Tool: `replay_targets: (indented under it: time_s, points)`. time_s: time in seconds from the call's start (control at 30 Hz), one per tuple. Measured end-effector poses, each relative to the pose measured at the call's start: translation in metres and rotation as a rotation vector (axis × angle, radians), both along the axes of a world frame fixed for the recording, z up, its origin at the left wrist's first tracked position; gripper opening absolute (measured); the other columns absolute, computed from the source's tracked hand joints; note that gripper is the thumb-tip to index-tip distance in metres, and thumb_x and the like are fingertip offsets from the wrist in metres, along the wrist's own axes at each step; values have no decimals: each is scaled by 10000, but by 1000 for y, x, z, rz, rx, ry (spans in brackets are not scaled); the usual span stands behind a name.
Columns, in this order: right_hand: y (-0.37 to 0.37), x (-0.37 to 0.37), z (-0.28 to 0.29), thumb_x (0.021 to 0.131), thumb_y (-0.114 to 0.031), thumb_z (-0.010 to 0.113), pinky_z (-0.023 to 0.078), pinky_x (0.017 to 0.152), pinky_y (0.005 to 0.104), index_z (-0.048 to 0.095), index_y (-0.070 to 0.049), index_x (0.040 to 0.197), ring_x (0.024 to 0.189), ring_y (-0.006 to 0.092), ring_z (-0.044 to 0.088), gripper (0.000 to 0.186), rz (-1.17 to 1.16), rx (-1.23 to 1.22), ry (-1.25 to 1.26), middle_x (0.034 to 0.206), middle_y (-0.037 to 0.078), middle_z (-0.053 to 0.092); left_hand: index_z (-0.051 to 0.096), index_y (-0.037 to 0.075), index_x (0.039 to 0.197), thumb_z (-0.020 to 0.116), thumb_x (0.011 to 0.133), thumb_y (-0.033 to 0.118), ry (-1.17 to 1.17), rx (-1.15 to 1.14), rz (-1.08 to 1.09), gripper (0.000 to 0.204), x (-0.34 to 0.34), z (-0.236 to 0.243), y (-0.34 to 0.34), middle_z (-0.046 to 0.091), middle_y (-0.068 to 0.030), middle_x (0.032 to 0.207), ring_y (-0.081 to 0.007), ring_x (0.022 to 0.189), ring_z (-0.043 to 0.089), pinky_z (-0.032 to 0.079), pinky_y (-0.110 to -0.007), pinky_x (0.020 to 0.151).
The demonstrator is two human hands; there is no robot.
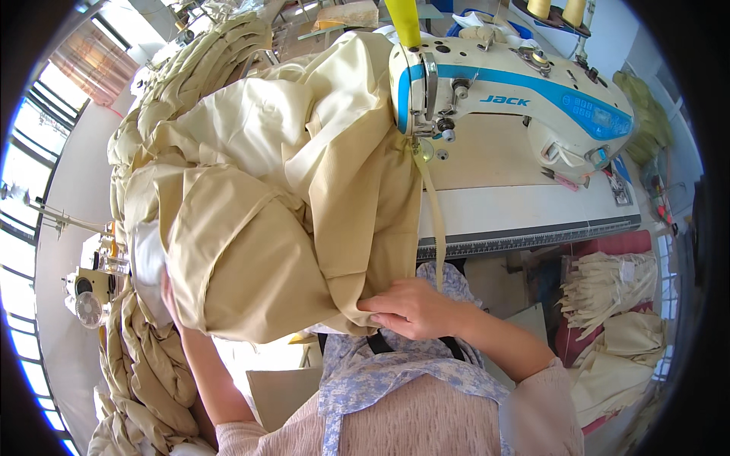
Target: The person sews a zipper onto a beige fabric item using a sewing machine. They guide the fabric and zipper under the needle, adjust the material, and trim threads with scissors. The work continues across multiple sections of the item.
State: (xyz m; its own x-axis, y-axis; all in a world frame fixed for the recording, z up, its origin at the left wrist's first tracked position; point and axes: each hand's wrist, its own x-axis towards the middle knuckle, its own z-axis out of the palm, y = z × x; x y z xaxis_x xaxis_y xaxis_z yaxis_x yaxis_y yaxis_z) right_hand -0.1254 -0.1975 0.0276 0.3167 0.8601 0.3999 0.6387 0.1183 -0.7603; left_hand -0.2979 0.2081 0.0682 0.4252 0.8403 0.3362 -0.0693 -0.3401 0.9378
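Observation:
A large beige cloth piece [255, 254], perhaps part of a garment, is bunched over my lap and the left of the sewing table. Its far right edge lies beside the needle area of a white and blue sewing machine [502, 99]. My right hand [414, 308] is closed on the cloth's near edge, thumb and fingers pinching a fold. At the cloth's left side, next to a white patch of fabric [150, 262], is my left hand [169, 300]; its fingers are mostly hidden behind the cloth. From under the needle a narrow beige strip [435, 205] hangs over the table edge.
A ruler strip [525, 237] runs along the table's front edge. Small pink-handled snips [563, 179] lie below the machine arm. Piled beige pieces [144, 365] fill the left side. Bundled cream strips [608, 285] sit low at the right. Yellow thread cones [574, 11] stand behind.

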Motion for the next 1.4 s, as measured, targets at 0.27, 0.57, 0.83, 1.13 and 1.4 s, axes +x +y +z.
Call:
replay_targets:
  time_s: [0.27, 0.57, 0.83, 1.13, 1.4]
  points:
    - [-2, -25, -9, 974, -175, 618, 505, 692, 455, 596, -62, 1030, 747, 373, 624, 127, -176, -230, 2, 766, 137, 636, 677, 114, 1303, 529, 980, 79, 621, 1473, -70, 357, 287, 151, -61, 656, -154, 1243, -359, 1199, 583, 477, -432, 1034]
    - [-32, -23, -44, 908, -130, 669, 514, 641, 443, 641, -72, 863, 665, 327, 636, 79, -314, -204, -179, 726, 94, 662, 657, 4, 1239, 658, 951, 277, 553, 1566, -605, 397, 237, -73, -216, 632, -154, 1349, -315, 1352, 535, 331, -566, 1199]
    - [-58, -22, -73, 1011, -289, 669, 562, 650, 302, 691, -6, 1138, 761, 189, 730, 311, -858, -75, 377, 984, 134, 721, 608, 88, 1372, 639, 960, 222, 661, 1522, -599, 434, 191, -42, -218, 500, -124, 1513, -312, 1444, 429, 266, -632, 1203]
    - [-72, -16, -54, 1044, -304, 647, 459, 461, 257, 688, 1, 963, 525, 80, 579, 319, -486, -311, 930, 734, 14, 658, 617, 46, 1333, 669, 945, 235, 534, 1438, -894, 434, 191, -61, -232, 562, -101, 1449, -336, 1325, 533, 470, -445, 1086]
    - [-95, 23, -83, 1022, -298, 667, 539, 642, 356, 701, -8, 988, 689, 141, 681, 295, -850, -196, -36, 779, 42, 706, 597, 72, 1362, 695, 929, 258, 535, 1411, -846, 481, 192, -58, -248, 601, -107, 1390, -306, 1188, 610, 563, -393, 913]
